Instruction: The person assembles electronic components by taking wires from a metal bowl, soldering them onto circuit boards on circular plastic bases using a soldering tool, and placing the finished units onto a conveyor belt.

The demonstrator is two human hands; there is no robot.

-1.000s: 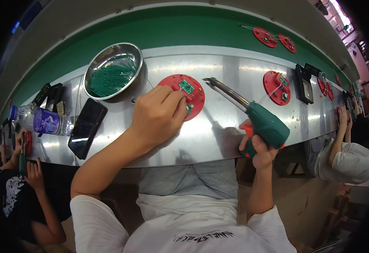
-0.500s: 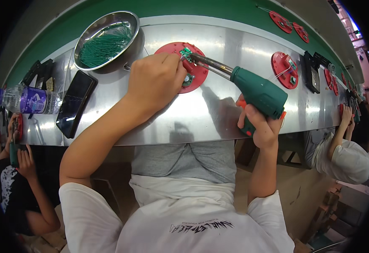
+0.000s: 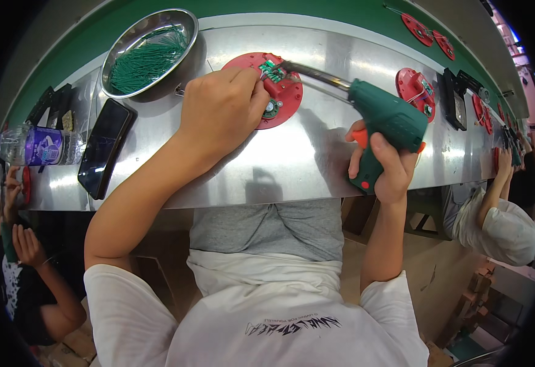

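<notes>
Desk [image 3: 316, 165]: long steel surface with a green belt along its far edge; several red discs are spaced along it to the right.

Risk, judged from this frame only. The green power screwdriver [image 3: 385, 125] is the biggest thing in play and is held at a slant, with its long bit running far-left to the small green circuit board [image 3: 272, 70] on the red disc [image 3: 273, 92]. With the bit that oblique, it could skate off the screw head and gouge the board or the thin wires beside it. The left fingertips sit just beside the bit tip, so a slip could also catch a finger. The disc appears to be steadied by the left hand alone; if that pressure eases, torque could spin it on the smooth steel.

Positions. Left hand [image 3: 221, 113]: fingers curled together, pressing on the near-left part of the disc, fingertips touching the board's edge. The disc lies under and just right of this hand, on the far half of the desk, straight ahead of the person. Right hand [image 3: 385, 168]: clamped round the screwdriver's grip, near-right of the disc and well apart from it; only the bit reaches it.

Left of the hand: steel bowl [image 3: 151, 52] of green wire pieces, a dark phone [image 3: 103, 147] lying flat, and a plastic bottle [image 3: 38, 145] on its side.
</notes>
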